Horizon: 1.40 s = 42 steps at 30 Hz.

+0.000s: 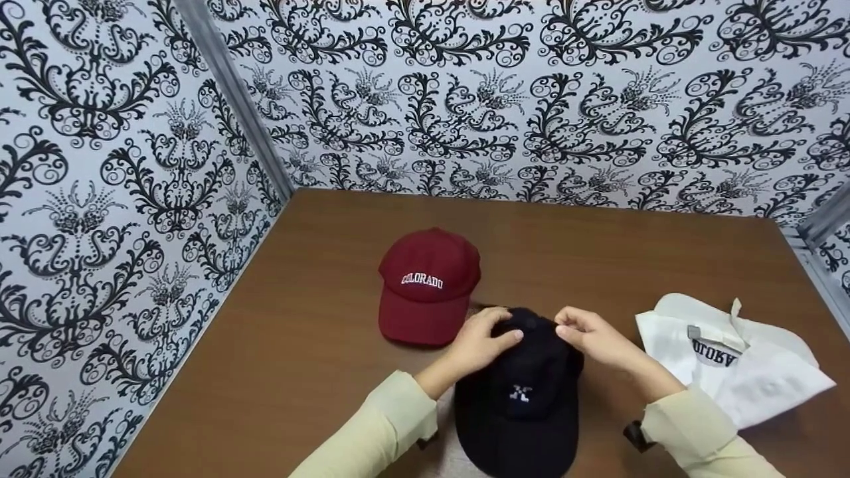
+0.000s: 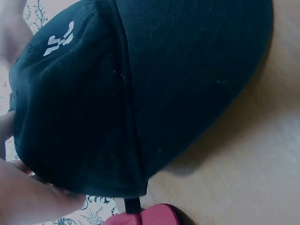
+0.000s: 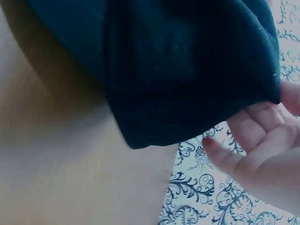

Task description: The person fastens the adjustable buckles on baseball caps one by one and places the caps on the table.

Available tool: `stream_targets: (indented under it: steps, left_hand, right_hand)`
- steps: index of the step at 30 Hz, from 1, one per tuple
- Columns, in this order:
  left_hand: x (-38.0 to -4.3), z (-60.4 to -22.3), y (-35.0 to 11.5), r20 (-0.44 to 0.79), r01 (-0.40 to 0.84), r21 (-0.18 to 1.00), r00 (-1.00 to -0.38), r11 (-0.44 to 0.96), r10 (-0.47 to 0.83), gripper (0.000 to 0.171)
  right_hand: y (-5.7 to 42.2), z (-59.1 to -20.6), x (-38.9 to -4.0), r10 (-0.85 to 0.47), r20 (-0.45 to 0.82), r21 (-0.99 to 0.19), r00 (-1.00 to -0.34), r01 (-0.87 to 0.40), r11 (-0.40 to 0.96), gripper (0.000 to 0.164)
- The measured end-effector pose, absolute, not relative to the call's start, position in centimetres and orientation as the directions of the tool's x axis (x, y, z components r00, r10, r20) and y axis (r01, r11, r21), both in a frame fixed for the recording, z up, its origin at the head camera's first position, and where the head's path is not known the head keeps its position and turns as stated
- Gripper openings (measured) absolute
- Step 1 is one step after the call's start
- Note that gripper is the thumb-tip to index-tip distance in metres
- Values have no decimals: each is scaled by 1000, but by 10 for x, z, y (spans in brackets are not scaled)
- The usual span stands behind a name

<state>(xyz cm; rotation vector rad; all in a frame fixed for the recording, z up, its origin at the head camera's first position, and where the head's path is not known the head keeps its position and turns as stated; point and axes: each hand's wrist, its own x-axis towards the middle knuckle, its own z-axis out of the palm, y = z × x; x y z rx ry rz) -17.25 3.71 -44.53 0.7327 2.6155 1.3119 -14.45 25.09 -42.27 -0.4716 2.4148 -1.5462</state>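
Black cap [image 1: 536, 368] right of middle on the worktop [image 1: 299, 299], brim toward the front edge, which lies out of frame. Likely trouble: soft crown dents or twists if the two hands pull unevenly. Red cap [image 1: 428, 305], nearer the back edge, sits just beside the left hand [image 1: 479, 340]; a leftward swing could knock it. White cap [image 1: 773, 385] lies toward the right edge, well clear of the fingers.

Left hand: thumb on crown, fingers bent round its side, gripping. Right hand [image 1: 594, 337]: thumb and bent fingers close together, pinching the cap's back rim.
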Motion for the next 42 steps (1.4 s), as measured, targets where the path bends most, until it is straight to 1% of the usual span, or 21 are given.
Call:
stream_targets:
  steps: [3,6,9,13,17,21,25,27,30,32,35,37,39,42]
  left_hand:
    - [-175,-445,39,108,369,773,-878,516,467,26]
    - [-176,-445,41,56,310,815,-884,490,465,19]
    - [-176,-445,41,-20,228,859,-880,459,475,15]
    - [-176,-446,41,-75,172,892,-856,418,512,16]
    - [-176,-447,41,-77,137,926,-843,351,532,19]
    - [-178,-450,43,-55,92,965,-842,244,537,18]
    - [-179,-448,42,-42,32,991,-846,130,531,14]
    - [-176,-441,40,-45,-2,997,-847,82,529,13]
    - [-172,-431,36,-55,-34,998,-847,49,529,14]
    - [-170,-426,33,-50,-28,998,-852,50,521,16]
    - [-172,-427,27,-69,-37,997,-859,73,507,21]
    - [-176,-433,22,-97,-61,994,-860,89,501,23]
    - [-183,-442,17,-157,-130,988,-850,89,503,27]
    - [-192,-458,9,-243,-207,970,-828,127,505,29]
  right_hand:
    - [252,-425,-146,-406,-29,-950,-913,-102,297,20]
    - [255,-427,-147,-402,-34,-970,-915,-67,233,15]
    - [257,-430,-148,-383,-28,-983,-923,-45,179,7]
    - [257,-433,-148,-374,-17,-991,-927,-34,129,6]
    - [255,-435,-149,-363,-27,-996,-932,-5,88,6]
    - [252,-435,-150,-340,-39,-999,-940,28,37,8]
    - [252,-437,-150,-299,-74,-997,-951,71,21,12]
    - [253,-438,-151,-265,-104,-995,-959,102,24,15]
    - [257,-440,-152,-211,-150,-988,-966,151,12,19]
    - [262,-441,-152,-193,-170,-985,-966,172,7,19]
    - [271,-444,-152,-234,-177,-983,-956,184,-10,14]
    - [278,-447,-152,-316,-151,-985,-937,169,-30,12]
    - [285,-452,-152,-409,-113,-987,-906,150,-60,17]
    - [294,-459,-152,-489,-81,-988,-869,134,-74,28]
